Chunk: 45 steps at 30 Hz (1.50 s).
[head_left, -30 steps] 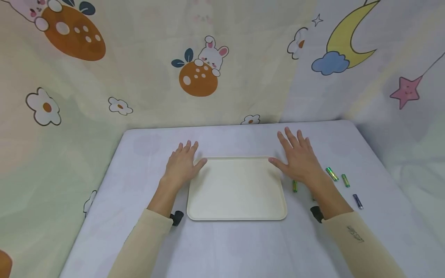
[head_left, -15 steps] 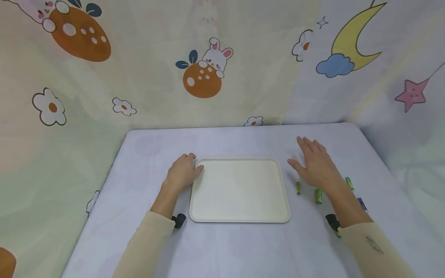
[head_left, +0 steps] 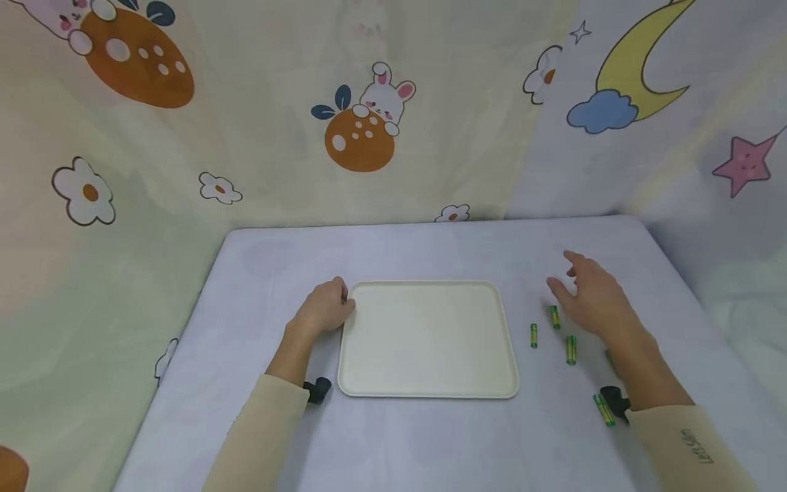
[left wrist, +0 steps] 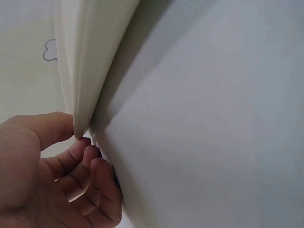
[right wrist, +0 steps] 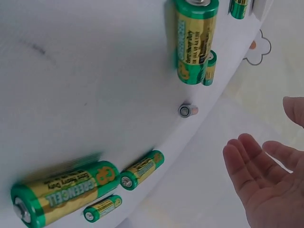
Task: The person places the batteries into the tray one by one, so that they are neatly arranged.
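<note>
A cream rectangular tray (head_left: 430, 342) lies on the white-covered table. At its left rim, near the far corner, my left hand (head_left: 322, 306) pinches the edge; the left wrist view has the thumb against the tray wall (left wrist: 92, 61) and curled fingers below. My right hand (head_left: 595, 301) hovers over the table right of the tray, fingers slightly bent, holding nothing. Around and beneath it lie several green-and-gold batteries, among them a thick one (head_left: 572, 350), a thin one (head_left: 533, 335) and another (head_left: 555, 317). One battery (right wrist: 187, 110) shows its metal end to the right wrist view.
A green battery (head_left: 604, 410) lies beside the black wrist camera (head_left: 613, 400) on my right arm. Another is partly hidden by that forearm. A printed cloth wall (head_left: 270, 137) rises behind the table's far edge.
My left fingers have curled from spread to pinching the tray's left rim. My right hand has moved right from above the tray's far corner to over the batteries, its fingers less spread.
</note>
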{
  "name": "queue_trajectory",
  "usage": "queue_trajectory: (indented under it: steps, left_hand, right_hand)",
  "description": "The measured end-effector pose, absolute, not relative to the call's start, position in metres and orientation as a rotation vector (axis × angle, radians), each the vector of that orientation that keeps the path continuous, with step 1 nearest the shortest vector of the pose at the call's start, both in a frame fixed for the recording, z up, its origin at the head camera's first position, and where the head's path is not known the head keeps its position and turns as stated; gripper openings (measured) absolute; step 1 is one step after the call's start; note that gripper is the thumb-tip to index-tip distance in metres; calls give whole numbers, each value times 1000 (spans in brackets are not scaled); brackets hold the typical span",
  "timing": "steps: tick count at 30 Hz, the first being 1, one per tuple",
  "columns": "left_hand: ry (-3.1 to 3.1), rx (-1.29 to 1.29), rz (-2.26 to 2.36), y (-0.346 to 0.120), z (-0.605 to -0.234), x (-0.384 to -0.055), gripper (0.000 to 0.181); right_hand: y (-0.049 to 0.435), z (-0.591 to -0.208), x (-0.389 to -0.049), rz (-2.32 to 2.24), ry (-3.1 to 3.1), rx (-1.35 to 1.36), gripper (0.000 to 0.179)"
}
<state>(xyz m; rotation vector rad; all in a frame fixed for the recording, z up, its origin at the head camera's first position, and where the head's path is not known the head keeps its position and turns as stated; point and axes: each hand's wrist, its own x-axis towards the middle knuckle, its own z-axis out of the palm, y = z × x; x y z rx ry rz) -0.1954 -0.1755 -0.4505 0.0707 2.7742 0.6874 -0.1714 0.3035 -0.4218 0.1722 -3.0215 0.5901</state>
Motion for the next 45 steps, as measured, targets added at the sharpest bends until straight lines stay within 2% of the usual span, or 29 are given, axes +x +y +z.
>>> queue_trajectory:
  steps: [22, 29, 45]
  left_hand:
    - [2771, 115, 812, -185, -459, -192, 22]
    - [2776, 98, 846, -194, -457, -191, 24]
    - [2752, 115, 930, -198, -458, -191, 24]
  right_hand:
    - [351, -425, -167, 712, -3145, -85, 65]
    - [366, -420, -165, 726, -3175, -104, 58]
    - [384, -420, -166, 691, -3334, -167, 57]
